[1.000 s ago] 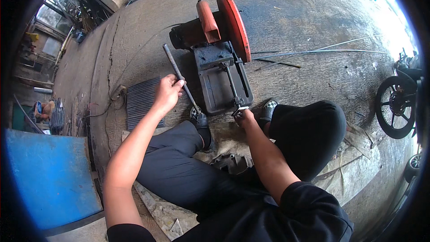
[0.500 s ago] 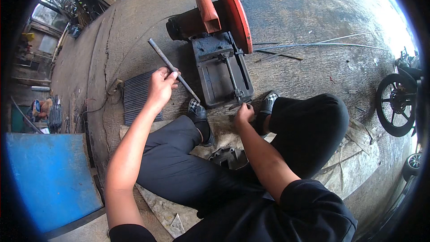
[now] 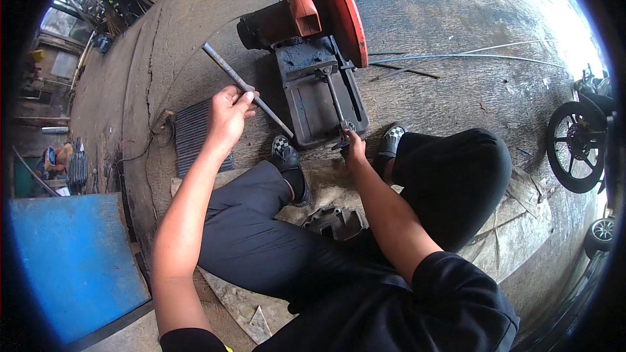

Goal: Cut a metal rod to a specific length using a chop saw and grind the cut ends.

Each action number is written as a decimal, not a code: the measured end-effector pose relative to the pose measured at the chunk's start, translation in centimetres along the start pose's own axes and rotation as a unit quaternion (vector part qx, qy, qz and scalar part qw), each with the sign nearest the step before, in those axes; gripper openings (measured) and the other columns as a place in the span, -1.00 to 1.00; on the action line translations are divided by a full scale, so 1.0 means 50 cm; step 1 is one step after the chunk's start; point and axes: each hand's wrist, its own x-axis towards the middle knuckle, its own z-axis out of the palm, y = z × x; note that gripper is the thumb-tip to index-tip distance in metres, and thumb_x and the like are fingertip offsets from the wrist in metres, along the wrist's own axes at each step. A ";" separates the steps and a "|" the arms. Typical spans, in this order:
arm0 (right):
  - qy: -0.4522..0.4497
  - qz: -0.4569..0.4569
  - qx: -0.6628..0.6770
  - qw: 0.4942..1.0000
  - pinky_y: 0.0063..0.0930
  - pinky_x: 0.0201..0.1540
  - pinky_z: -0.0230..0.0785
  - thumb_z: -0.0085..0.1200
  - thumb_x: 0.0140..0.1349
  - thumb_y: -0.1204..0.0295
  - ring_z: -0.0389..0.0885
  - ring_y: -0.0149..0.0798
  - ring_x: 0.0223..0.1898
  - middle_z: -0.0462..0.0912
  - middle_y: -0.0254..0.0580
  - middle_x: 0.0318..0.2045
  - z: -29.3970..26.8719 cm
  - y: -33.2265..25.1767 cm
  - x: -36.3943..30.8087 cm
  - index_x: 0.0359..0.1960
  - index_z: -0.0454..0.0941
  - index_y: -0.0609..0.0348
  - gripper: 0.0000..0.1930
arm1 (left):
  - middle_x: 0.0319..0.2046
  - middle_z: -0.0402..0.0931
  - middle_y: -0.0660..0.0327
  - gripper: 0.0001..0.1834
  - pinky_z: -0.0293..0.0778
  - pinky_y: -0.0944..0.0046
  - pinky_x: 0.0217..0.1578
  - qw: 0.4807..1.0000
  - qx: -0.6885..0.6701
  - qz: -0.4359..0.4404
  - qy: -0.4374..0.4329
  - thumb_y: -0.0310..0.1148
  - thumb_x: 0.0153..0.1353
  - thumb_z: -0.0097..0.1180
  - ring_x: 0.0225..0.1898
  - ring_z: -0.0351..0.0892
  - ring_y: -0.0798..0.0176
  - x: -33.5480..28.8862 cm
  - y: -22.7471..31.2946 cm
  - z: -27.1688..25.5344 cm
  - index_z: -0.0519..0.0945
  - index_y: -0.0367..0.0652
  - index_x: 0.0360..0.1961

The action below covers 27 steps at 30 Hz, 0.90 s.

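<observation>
My left hand (image 3: 228,116) is closed around a grey metal rod (image 3: 226,64), gripping it near its middle. The rod slants from upper left to lower right, and its lower end hangs by the front left corner of an abrasive cut-off saw (image 3: 304,16). This saw has an orange-red disc guard and handle over a dark metal base (image 3: 305,112). My right hand (image 3: 355,146) is closed at the near end of the base, on the crank handle of the clamp screw (image 3: 334,96). My fingers partly hide the crank handle.
A ribbed dark bundle of rods (image 3: 197,132) lies left of the saw. Between my legs sits a dark metal part (image 3: 334,223) on a dirty cloth. Thin rods (image 3: 469,57) lie at right, near a motorcycle wheel (image 3: 576,148). A blue panel (image 3: 77,254) stands at lower left.
My right hand has moved slightly forward, up against the clamp's crank end. My left hand and the rod have shifted a little up and left. The whole view has tilted slightly.
</observation>
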 end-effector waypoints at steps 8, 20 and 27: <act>-0.015 -0.175 -0.088 0.980 -0.39 -0.14 0.28 0.25 -0.03 0.13 0.44 -0.31 -0.26 0.52 -0.14 -0.22 0.007 -0.014 -0.003 -0.05 0.36 0.31 -0.39 | -0.27 0.57 0.16 -0.84 0.49 0.41 -0.32 1.000 -0.003 0.001 -0.002 -0.46 0.26 -0.05 -0.31 0.56 0.38 -0.001 -0.003 -0.002 0.50 -0.31 -0.21; -0.108 -0.231 -0.312 0.915 -0.21 0.03 0.31 0.25 -0.09 0.22 0.52 0.11 -0.08 0.56 0.18 -0.18 -0.005 0.109 -0.220 -0.05 0.45 0.31 -0.43 | -0.28 0.57 0.16 -0.84 0.49 0.42 -0.32 1.000 0.001 0.004 -0.010 -0.45 0.25 -0.03 -0.31 0.54 0.40 0.013 -0.008 0.003 0.51 -0.33 -0.22; 0.143 -0.215 0.024 0.966 -0.38 -0.13 0.33 0.13 0.12 0.34 0.53 -0.19 -0.25 0.59 -0.05 -0.25 -0.001 0.037 -0.027 -0.10 0.48 0.37 -0.63 | -0.28 0.57 0.14 -0.84 0.49 0.43 -0.32 1.000 -0.003 0.011 -0.004 -0.46 0.26 -0.03 -0.31 0.55 0.40 0.006 -0.011 -0.003 0.50 -0.34 -0.22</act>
